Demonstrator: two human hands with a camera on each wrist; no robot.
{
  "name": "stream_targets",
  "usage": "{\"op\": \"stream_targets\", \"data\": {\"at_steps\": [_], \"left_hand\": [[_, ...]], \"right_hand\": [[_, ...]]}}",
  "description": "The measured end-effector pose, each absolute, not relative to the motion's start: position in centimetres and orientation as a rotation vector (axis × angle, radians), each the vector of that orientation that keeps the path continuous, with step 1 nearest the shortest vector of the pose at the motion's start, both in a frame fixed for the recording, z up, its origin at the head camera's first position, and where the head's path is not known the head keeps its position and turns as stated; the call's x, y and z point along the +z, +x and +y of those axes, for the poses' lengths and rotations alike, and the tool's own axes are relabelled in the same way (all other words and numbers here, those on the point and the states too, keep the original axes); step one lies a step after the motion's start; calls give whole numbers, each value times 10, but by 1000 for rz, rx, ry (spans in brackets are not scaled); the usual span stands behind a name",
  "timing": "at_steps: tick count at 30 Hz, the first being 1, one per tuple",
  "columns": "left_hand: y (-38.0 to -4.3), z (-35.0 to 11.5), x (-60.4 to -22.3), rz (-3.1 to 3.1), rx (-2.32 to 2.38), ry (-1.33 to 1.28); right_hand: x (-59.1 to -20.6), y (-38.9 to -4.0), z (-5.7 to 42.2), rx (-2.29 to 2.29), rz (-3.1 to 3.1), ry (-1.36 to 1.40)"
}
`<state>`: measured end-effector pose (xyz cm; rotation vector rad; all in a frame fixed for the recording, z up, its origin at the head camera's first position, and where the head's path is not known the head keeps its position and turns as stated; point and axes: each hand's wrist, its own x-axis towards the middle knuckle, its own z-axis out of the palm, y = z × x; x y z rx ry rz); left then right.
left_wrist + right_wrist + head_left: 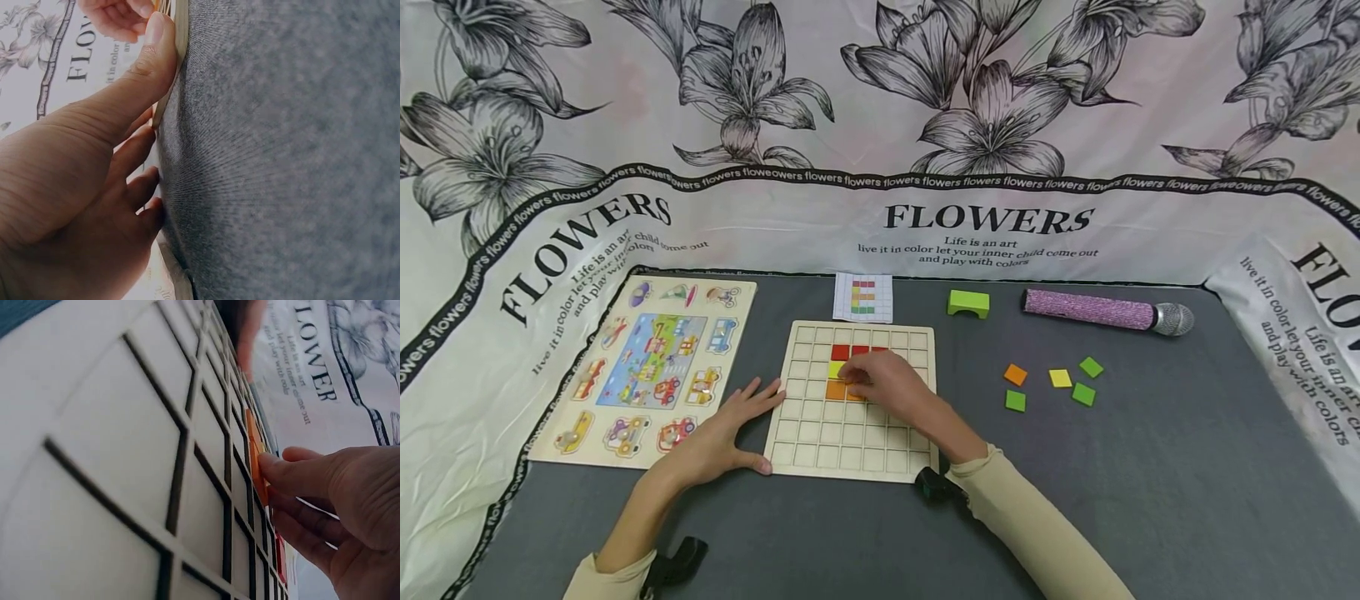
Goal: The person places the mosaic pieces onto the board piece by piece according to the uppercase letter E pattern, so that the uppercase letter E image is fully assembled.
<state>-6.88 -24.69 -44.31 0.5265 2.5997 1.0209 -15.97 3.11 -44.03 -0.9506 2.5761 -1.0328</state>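
A light wooden grid board (827, 433) lies on the grey tabletop. Red tiles (840, 352) fill part of an upper row, with a yellow tile (836, 369) below them and orange tiles (835, 390) lower still. My right hand (891, 385) reaches over the grid; its thumb and curled fingers pinch an orange tile (255, 459) at the board surface. The fingers partly cover the tiles. My left hand (718, 437) rests along the board's left side, fingers spread, its thumb (156, 37) touching the edge near the lower left corner.
Loose green (1015, 402), orange (1015, 374) and yellow (1060, 378) tiles lie right of the board. A pattern card (863, 312) sits behind it, with a green arch block (968, 303) and pink microphone (1090, 310) farther right. A picture puzzle (651, 360) lies left.
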Motion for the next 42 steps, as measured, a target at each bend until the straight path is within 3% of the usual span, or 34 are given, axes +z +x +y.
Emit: {"op": "stream_targets", "data": {"at_steps": [13, 32, 42], "left_hand": [[-69, -247, -442, 2587, 1036, 539], [-69, -247, -445, 2595, 1029, 538], [-68, -247, -445, 2589, 1035, 540]], "right_hand": [[-415, -160, 59, -1008, 2413, -1004], [-418, -165, 227, -989, 2860, -604], [-424, -162, 234, -927, 2849, -565]]}}
